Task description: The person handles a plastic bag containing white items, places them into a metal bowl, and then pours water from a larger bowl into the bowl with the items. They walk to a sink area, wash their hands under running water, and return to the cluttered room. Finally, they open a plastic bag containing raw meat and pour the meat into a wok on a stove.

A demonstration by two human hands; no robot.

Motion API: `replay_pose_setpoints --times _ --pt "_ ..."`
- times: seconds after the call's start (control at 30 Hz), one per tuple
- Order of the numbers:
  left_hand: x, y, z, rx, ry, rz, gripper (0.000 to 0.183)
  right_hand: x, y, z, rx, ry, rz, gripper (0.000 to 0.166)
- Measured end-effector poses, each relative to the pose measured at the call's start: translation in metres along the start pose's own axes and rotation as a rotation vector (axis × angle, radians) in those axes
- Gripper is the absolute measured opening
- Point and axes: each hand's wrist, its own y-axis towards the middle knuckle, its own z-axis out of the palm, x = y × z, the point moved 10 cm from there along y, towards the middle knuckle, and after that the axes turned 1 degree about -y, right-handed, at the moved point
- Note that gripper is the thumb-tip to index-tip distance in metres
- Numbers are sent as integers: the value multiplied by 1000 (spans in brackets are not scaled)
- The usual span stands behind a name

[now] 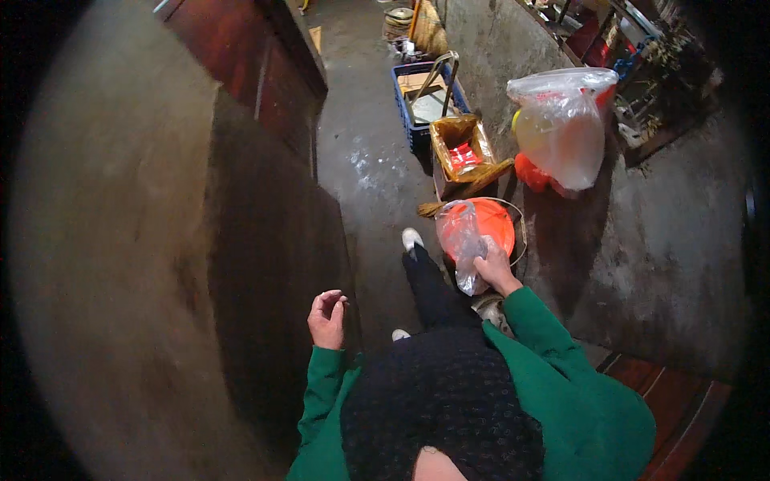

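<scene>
A crumpled clear plastic bag (pixel 462 234) is bunched in my right hand (pixel 497 264), which grips it near its middle. Behind the bag stands an orange-red bucket (pixel 498 223) with a wire handle, and the bag hides part of it. My left hand (pixel 328 320) hangs at my other side near a wall, its fingers curled but apart from the thumb, with nothing visible in it.
Beyond the bucket are a small straw broom (pixel 486 179), a lined bin (pixel 441 157) with red packaging inside, and a blue plastic crate (pixel 402 111). Filled plastic bags (pixel 562 129) hang along the right wall. A red door (pixel 240 54) stands at the left. The concrete floor (pixel 355 132) has wet-looking patches.
</scene>
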Motion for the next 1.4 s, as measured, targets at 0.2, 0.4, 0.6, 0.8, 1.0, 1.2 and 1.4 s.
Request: replay_pose_setpoints --times 0.2,0.4,0.6,0.8,1.0,1.2,1.4 --pt "-22 138 40 38 204 -32 17 -48 174 -4 -250 -15 38 33" --pt "-70 255 58 15 149 -66 15 -105 315 -56 -427 -47 420 47" --pt "-119 380 87 -12 124 -25 17 -80 407 -76 -420 -60 445 51" --pt "-125 511 107 21 104 6 18 -62 484 -69 -471 201 507 38" --pt "-129 670 136 40 152 -34 18 -39 584 -89 -597 329 477 29" --pt "-144 852 183 148 -45 -14 19 -41 688 -110 -751 119 378 26" --pt "-203 989 256 265 -24 95 21 70 795 -114 -681 148 358 25"
